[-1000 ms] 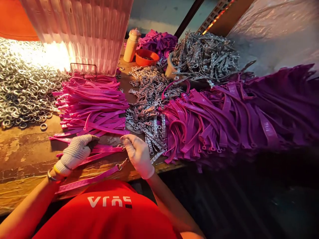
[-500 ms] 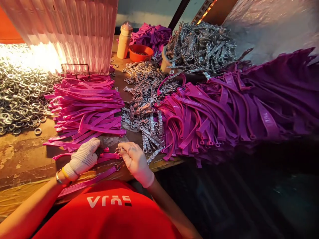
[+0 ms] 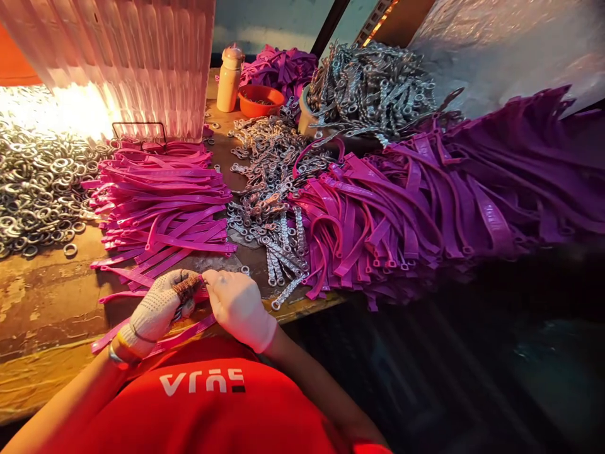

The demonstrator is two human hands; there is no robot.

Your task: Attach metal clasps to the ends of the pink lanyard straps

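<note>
My left hand (image 3: 165, 306), in a dotted knit glove with stained fingertips, is closed around a pink strap (image 3: 202, 281), whose end shows between the two hands. Meeting it from the right is my right hand (image 3: 239, 306), in a smooth white glove, its fingers pinched together; what they grip is hidden. Beneath both hands another pink strap (image 3: 191, 330) runs along the bench edge. Just beyond them lies a stack of pink straps (image 3: 163, 202) with small loops at their ends. Short metal chains (image 3: 281, 249) lie to the right of that stack.
Loose metal rings (image 3: 38, 195) are heaped at left beside a bright light and a ribbed translucent panel (image 3: 142, 69). A bottle (image 3: 229, 79), an orange bowl (image 3: 259, 101) and a heaped tub of chains (image 3: 373, 88) stand behind. More purple straps (image 3: 401, 195) hang over the right edge.
My hands have come together, the right moving left to meet the left. The metal ring seen at my right fingertips is now hidden. The view has shifted slightly.
</note>
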